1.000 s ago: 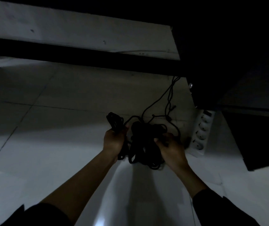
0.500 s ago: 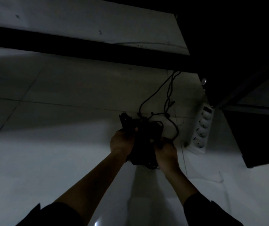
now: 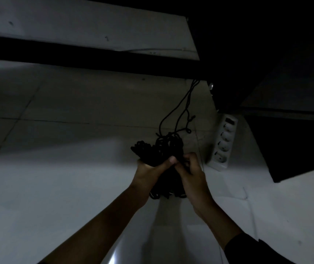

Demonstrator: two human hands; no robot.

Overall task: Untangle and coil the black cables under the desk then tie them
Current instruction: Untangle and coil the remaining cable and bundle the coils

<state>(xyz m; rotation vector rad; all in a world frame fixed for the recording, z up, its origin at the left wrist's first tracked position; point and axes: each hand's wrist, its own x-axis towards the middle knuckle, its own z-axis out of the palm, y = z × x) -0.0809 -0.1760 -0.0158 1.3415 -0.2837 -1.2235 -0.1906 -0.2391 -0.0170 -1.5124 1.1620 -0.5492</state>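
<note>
A bundle of coiled black cables (image 3: 161,149) hangs between both hands, above the pale floor tiles. My left hand (image 3: 148,174) grips the bundle round its middle, thumb across the front. My right hand (image 3: 192,172) holds the bundle's right side, its fingers curled into the strands. Loops stick out above the hands and below them. Two thin black leads (image 3: 179,107) run up from the bundle toward the dark desk side at the upper right.
A white power strip (image 3: 223,143) with several sockets lies on the floor just right of the hands. A dark desk panel (image 3: 285,145) stands at the right. A black crossbar (image 3: 95,58) spans the view above. The scene is dim.
The two hands have come together, pressing the spread loops into one tight bundle. The left hand's separate coil has joined the main one.
</note>
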